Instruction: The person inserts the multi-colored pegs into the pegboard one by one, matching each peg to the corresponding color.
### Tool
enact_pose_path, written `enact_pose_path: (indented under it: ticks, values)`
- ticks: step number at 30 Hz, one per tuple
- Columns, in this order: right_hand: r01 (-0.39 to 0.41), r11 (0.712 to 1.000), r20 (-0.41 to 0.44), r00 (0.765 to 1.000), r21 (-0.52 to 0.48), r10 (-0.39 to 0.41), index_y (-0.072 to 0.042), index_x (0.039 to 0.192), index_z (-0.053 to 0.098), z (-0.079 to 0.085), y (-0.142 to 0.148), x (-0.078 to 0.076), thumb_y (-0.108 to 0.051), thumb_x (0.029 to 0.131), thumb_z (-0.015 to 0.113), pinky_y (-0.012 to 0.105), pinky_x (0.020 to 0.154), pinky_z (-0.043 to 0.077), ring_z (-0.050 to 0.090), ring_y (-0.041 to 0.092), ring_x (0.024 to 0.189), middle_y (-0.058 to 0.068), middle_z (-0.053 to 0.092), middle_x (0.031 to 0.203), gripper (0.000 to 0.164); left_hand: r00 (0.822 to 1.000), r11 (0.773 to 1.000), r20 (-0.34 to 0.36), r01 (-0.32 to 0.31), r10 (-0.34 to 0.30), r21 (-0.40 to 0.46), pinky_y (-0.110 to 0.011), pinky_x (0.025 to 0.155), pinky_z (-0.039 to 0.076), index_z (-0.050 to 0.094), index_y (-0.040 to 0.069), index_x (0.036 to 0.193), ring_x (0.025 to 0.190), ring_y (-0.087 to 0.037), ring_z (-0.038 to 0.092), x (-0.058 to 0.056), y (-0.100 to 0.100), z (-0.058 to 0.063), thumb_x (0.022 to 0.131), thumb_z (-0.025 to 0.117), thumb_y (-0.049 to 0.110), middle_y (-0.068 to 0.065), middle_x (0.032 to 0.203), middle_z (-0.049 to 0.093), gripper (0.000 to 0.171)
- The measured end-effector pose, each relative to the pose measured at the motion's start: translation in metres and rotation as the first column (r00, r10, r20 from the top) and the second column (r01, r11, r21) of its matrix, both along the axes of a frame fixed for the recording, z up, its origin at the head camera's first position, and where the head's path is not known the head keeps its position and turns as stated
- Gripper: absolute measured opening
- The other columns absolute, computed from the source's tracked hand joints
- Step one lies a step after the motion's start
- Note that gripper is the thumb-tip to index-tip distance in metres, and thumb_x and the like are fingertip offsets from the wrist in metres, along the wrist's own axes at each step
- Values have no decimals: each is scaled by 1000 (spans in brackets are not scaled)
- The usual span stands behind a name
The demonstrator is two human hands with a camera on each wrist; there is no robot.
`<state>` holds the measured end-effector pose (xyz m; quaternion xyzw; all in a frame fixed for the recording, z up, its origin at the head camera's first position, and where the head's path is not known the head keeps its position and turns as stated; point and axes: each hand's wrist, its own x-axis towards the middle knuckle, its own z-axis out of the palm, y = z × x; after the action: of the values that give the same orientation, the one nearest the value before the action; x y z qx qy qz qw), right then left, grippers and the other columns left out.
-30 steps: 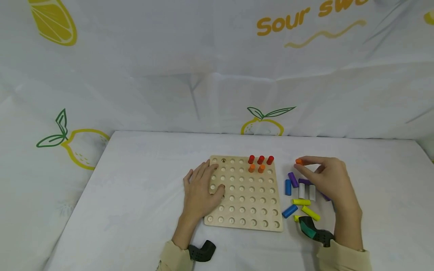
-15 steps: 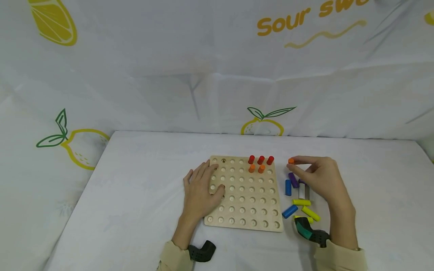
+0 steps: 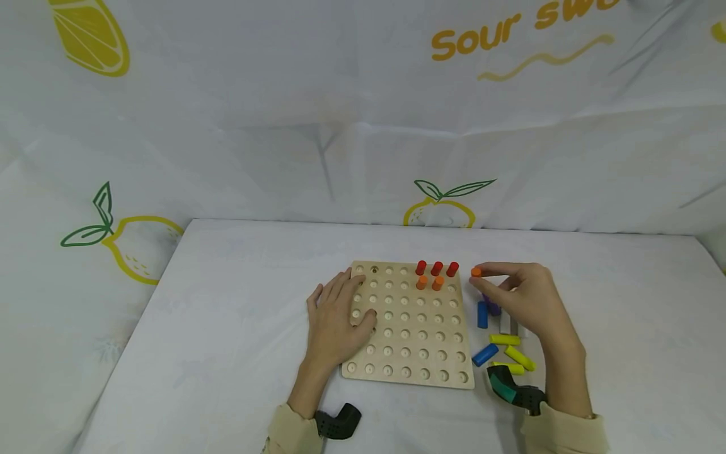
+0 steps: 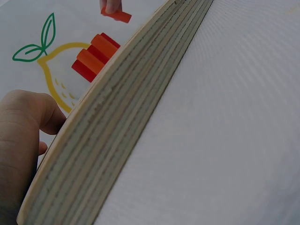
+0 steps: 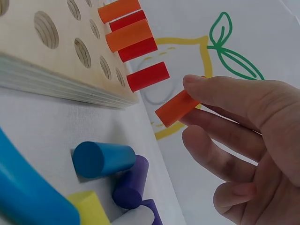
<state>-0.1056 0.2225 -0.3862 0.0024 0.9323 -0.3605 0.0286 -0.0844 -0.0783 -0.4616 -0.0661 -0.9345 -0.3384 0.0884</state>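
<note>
Your right hand [image 3: 527, 293] pinches an orange peg [image 5: 177, 108], likely for placing: ease left over the board [image 3: 414, 343]; left hand [image 3: 339, 321] relaxed.

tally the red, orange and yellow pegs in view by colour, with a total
Red pegs: 3
Orange pegs: 3 (2 in the board, 1 in the right hand)
Yellow pegs: 3
Total: 9
</note>
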Motion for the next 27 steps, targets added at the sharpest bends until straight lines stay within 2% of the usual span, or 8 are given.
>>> enact_pose_path:
  ticks: [8,15,20,27]
  values:
    - [-35,999,6,999,-23,35,-4,119,75,0,-3,-1,-28,92,76,26,42,37,49,14,52,10,65,66,36,1000,1000,3,-4,4,-19,-59,121,22,60,19,140,147,-28,45,0,0,0,82,61,34,-8,156,53,60]
    - [-89,996,-66,994,-30,87,-4,111,77,-3,-6,-2,-17,89,78,24,44,39,52,11,57,13,72,84,26,1000,1000,3,-5,5,-13,-59,122,22,61,18,139,147,-27,45,0,0,0,82,61,34,-8,155,53,60]
    - [-112,993,-62,992,-34,110,-4,111,78,-6,-8,-3,-17,88,79,24,43,36,50,11,55,10,71,72,26,1000,1000,4,-8,8,-16,-59,122,22,61,18,139,147,-27,45,0,0,0,82,61,33,-8,156,53,60]
    - [-146,988,-52,988,-52,143,-4,113,77,-6,-9,-4,-18,89,78,24,43,35,49,10,54,8,71,71,28,1000,1000,13,-8,9,-19,-59,122,21,60,18,140,148,-27,45,0,0,1,82,61,33,-9,156,52,60]
